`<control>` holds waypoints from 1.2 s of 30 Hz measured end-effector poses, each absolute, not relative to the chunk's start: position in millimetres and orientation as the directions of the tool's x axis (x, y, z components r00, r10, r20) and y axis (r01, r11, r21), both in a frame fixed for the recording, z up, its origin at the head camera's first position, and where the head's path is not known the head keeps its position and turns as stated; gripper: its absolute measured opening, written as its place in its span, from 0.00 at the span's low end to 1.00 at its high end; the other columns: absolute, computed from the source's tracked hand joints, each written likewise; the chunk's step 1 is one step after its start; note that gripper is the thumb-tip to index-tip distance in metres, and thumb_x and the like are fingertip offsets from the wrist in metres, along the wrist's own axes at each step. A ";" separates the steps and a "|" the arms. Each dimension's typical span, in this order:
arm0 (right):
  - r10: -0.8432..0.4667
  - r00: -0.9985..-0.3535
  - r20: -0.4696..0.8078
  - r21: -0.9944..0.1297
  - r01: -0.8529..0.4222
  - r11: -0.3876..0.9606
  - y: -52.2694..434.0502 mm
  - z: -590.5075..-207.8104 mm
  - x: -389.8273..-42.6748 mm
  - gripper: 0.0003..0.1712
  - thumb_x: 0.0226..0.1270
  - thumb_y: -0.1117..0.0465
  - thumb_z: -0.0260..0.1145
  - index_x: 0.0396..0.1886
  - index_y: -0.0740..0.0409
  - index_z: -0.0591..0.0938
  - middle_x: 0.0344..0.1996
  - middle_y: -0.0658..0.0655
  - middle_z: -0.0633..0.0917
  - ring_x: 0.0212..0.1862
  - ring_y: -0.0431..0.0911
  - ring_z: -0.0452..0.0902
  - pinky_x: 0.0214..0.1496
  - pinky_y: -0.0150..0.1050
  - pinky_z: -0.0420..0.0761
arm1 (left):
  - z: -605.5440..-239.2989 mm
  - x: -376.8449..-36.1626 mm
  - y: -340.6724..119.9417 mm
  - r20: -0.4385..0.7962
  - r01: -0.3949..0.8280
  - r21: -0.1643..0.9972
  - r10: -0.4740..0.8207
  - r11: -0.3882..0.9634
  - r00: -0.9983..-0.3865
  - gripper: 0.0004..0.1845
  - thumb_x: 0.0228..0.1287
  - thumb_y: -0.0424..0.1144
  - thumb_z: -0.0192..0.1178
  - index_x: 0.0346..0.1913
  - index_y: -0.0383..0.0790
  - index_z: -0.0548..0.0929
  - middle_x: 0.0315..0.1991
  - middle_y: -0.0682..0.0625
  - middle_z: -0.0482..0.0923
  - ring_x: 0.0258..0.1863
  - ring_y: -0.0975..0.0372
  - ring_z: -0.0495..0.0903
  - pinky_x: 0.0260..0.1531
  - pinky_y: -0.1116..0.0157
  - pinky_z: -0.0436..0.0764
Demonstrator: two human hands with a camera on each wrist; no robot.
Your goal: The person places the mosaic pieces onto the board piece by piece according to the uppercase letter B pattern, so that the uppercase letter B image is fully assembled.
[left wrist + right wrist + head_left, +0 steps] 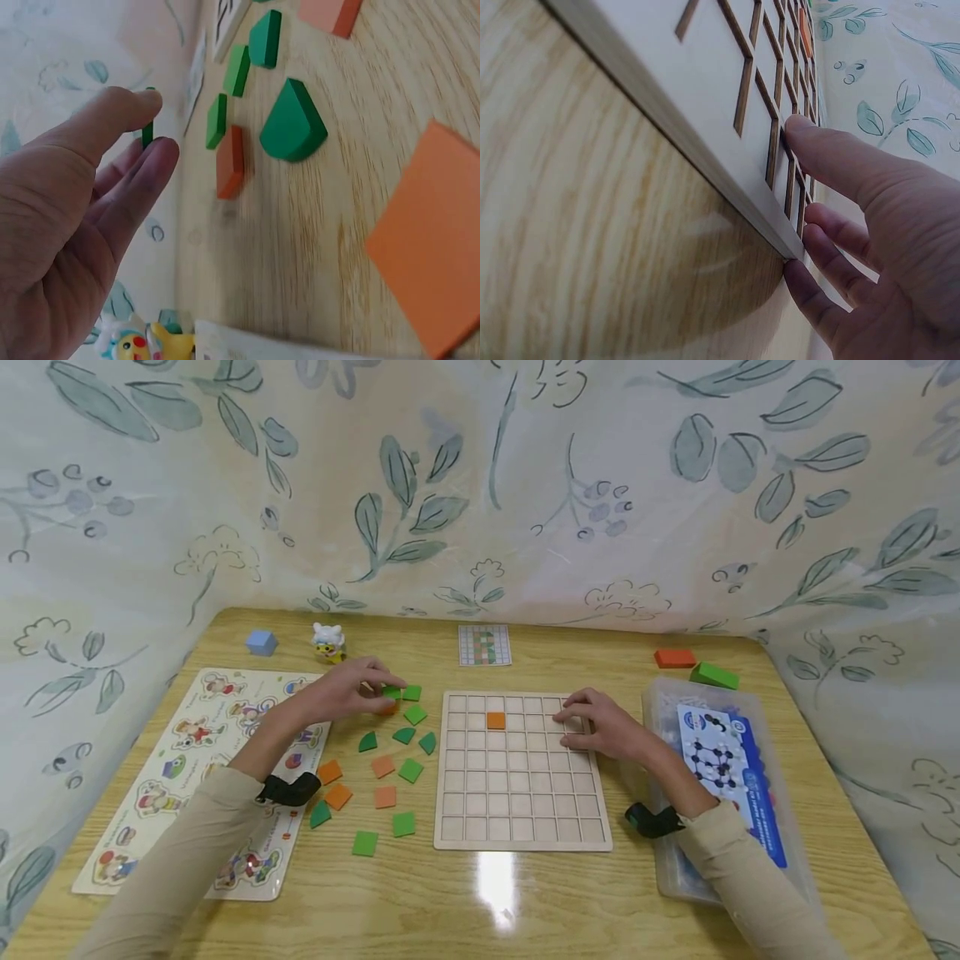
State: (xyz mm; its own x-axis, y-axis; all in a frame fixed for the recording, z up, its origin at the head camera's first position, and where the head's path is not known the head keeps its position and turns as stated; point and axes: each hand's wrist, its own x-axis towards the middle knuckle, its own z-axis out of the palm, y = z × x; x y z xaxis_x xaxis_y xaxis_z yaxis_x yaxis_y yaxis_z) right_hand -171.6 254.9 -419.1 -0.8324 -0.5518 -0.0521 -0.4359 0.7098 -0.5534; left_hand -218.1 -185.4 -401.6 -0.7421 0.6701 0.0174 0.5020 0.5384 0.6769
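Well, from overhead the left hand (341, 689) pinches a small green wooden tile (392, 692) between thumb and fingertips, at the far end of the scattered pieces left of the pale wooden grid board (519, 782). The right hand (607, 727) rests at that board's far right part, fingers spread apart. One cell, second row from the far side and third from the left, holds an orange square tile (496, 721). Right of it, a translucent plastic box (663, 718) with a blue-and-white label shows coloured bits through its wall.

From the left wrist, the pinched tile appears edge-on, lifted clear of the grained wooden tabletop (300, 255); nearby lies a thick dark-green piece (292, 124), pointed at one end and rounded at the other.

From the right wrist, the thumb touches the board's raised dividers, while the other fingertips sit by its smooth edge.
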 end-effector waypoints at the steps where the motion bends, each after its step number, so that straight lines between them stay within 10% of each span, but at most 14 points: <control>1: -0.551 -0.833 -0.053 -0.553 -0.435 0.711 254.9 -419.5 -171.9 0.19 0.60 0.59 0.71 0.51 0.58 0.84 0.55 0.65 0.74 0.57 0.58 0.69 0.56 0.55 0.70 | -401.4 -218.2 -184.1 0.023 0.508 0.678 0.676 0.531 -0.737 0.16 0.65 0.33 0.62 0.55 0.37 0.83 0.46 0.44 0.77 0.43 0.58 0.77 0.46 0.59 0.82; 36: -0.555 -0.830 -0.044 -0.547 -0.445 0.709 255.0 -421.5 -172.9 0.20 0.59 0.60 0.72 0.51 0.59 0.84 0.55 0.66 0.74 0.57 0.60 0.69 0.56 0.56 0.70 | -405.3 -207.3 -93.1 0.091 0.575 0.698 0.744 0.426 -0.662 0.12 0.66 0.34 0.60 0.51 0.37 0.83 0.45 0.45 0.76 0.40 0.60 0.78 0.44 0.66 0.82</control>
State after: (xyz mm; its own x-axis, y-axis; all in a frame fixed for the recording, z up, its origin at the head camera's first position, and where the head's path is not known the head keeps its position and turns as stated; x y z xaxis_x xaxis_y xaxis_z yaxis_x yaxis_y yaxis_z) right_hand -172.9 255.0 -421.5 -0.8305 -0.5553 -0.0436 -0.4451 0.7087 -0.5473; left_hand -207.3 -93.1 -405.3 -0.6622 0.7438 0.0909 0.5749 0.4264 0.6983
